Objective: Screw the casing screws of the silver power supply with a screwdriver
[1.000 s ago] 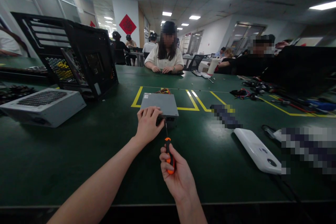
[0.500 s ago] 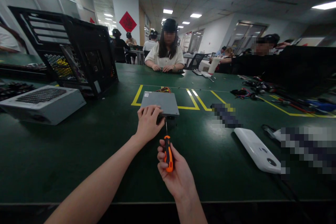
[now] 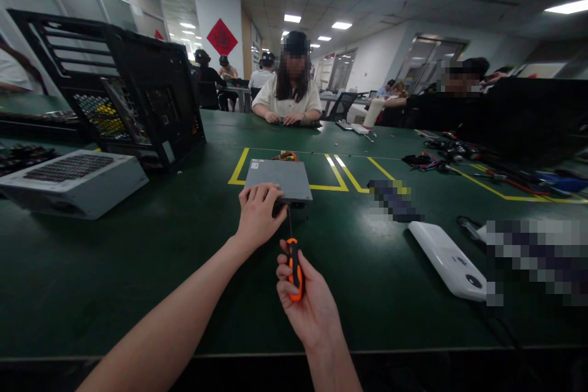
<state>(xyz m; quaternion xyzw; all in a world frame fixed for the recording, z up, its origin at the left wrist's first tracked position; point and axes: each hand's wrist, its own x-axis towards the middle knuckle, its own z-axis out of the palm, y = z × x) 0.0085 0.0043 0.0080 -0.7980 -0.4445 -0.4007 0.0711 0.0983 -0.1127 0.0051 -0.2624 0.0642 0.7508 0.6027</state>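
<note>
A grey metal computer power supply (image 3: 293, 179) lies on the green table in front of me, with coloured cables bunched behind it. Over its near left corner my left hand (image 3: 258, 215) is curled, fingers on top and thumb down by the near face. My right hand (image 3: 311, 303) is wrapped around the orange and black handle of a screwdriver (image 3: 294, 269). The shaft points away from me, its end at the near face of the power supply. The tip itself is too dark and small to make out.
A black computer case (image 3: 151, 104) stands at the left, beside a larger grey power supply (image 3: 76, 187). A white device (image 3: 448, 260) lies at the right, with loose cables (image 3: 441, 162) farther back. Across the table (image 3: 184, 312) sits another person (image 3: 289, 95).
The view has shifted very slightly. Both hands keep their places, and the screwdriver handle looks slightly turned in my right hand.
</note>
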